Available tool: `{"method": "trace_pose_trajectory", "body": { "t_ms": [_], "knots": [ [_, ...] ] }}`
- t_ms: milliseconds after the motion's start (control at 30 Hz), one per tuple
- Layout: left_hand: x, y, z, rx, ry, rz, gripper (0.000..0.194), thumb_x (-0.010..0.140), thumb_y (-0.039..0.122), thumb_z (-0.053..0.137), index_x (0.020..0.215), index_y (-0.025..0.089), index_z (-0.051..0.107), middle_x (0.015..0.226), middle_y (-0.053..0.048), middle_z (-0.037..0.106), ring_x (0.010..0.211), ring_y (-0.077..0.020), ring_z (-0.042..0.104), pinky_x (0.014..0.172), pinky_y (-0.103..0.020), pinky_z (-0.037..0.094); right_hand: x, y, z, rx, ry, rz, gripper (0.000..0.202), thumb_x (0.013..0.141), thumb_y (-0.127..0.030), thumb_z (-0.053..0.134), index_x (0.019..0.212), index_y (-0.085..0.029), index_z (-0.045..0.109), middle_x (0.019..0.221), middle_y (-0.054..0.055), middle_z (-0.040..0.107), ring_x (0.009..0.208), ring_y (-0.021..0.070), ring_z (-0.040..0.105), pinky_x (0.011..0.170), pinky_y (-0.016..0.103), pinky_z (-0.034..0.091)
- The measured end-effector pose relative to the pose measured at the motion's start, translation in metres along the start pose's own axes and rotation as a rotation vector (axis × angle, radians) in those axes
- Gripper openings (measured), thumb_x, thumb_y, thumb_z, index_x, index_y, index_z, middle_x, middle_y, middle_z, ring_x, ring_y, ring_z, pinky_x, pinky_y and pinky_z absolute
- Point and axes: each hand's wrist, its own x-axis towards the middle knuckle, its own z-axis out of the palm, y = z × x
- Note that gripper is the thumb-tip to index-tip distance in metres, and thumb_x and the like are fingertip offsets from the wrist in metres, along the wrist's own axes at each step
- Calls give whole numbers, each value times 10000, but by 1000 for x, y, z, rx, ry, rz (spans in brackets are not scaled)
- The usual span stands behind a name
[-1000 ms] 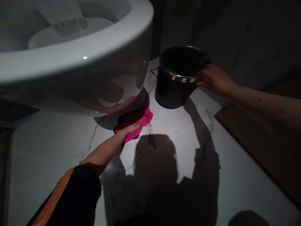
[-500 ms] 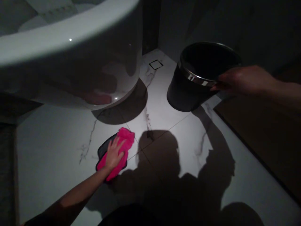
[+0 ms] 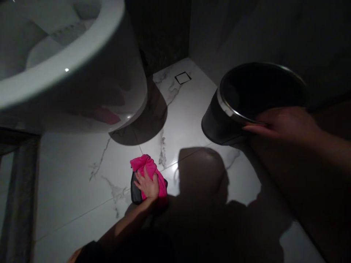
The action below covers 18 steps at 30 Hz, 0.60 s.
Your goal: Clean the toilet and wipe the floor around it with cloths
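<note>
Left hand (image 3: pixel 148 184) pressed flat, fingers spread, on pink cloth (image 3: pixel 149 171), in front of the toilet (image 3: pixel 82 73); right hand (image 3: pixel 285 126) grips bin (image 3: pixel 246 106) rim, right of toilet; floor drain (image 3: pixel 182 77) beyond.

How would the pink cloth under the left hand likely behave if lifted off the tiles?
The pink cloth lies bunched and folded under the left hand, so it is probably limp and would droop. It looks thin, likely light. On the glossy floor tiles it probably slides easily.
</note>
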Motion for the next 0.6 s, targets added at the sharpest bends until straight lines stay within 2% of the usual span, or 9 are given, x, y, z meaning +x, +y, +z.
{"method": "trace_pose_trajectory", "body": {
  "t_ms": [67, 100, 167, 333, 400, 467, 533, 600],
  "knots": [
    [-5, 21, -1, -26, 30, -57, 677, 1015, 371, 462, 1627, 92, 384, 1691, -275, 287, 1609, -415, 204, 1291, -659, 176, 1, -8, -9, -6, -37, -2, 670, 997, -732, 490, 703, -159, 675, 812, 135, 716, 751, 236, 610, 632, 326, 300],
    [-6, 29, -3, -35, 37, -82, 670, 1015, 359, 469, 1622, 87, 390, 1688, -278, 293, 1606, -415, 213, 1286, -663, 184, 1, -11, -12, 0, -50, -4, 576, 1005, -643, 558, 731, -153, 691, 838, 132, 730, 782, 246, 631, 638, 321, 294],
    [-6, 43, -7, -53, 43, -144, 657, 1016, 354, 476, 1612, 88, 405, 1682, -278, 308, 1599, -412, 237, 1277, -663, 209, 2, -15, -16, 22, -60, -22, 513, 1015, -577, 571, 774, -149, 721, 881, 131, 749, 819, 255, 656, 639, 313, 284],
    [-2, 71, -8, -107, 102, -317, 673, 1015, 401, 467, 1603, 80, 400, 1672, -289, 316, 1594, -436, 227, 1257, -694, 221, 6, -17, -17, 52, -71, -68, 521, 1038, -560, 520, 822, -149, 757, 899, 130, 764, 830, 256, 692, 626, 311, 315],
    [10, 83, -7, -128, 95, -334, 730, 1023, 460, 398, 1617, 40, 337, 1664, -349, 269, 1586, -494, 190, 1205, -771, 224, 8, -15, -17, 61, -105, -76, 510, 1051, -532, 508, 842, -145, 767, 894, 126, 769, 811, 255, 710, 622, 309, 354],
    [31, 99, -10, -133, 37, -334, 807, 1029, 542, 274, 1646, 22, 233, 1668, -392, 186, 1582, -530, 139, 1162, -821, 210, 11, -10, -15, 80, -133, -80, 475, 1061, -490, 498, 900, -149, 785, 909, 116, 775, 808, 264, 732, 631, 312, 415],
    [57, 123, -16, -84, -69, -347, 871, 1024, 594, 119, 1666, 6, 95, 1677, -409, 99, 1581, -538, 96, 1170, -810, 199, 13, -4, -10, 109, -125, -74, 438, 1058, -454, 501, 932, -154, 796, 921, 110, 781, 816, 284, 751, 649, 336, 487],
    [82, 156, -21, 13, -148, -397, 895, 1010, 595, -21, 1663, -16, 19, 1680, -410, 47, 1583, -531, 82, 1196, -776, 205, 15, 3, -4, 149, -80, -68, 429, 1050, -432, 498, 897, -163, 795, 892, 104, 782, 783, 300, 761, 641, 374, 539]
  ]
}}
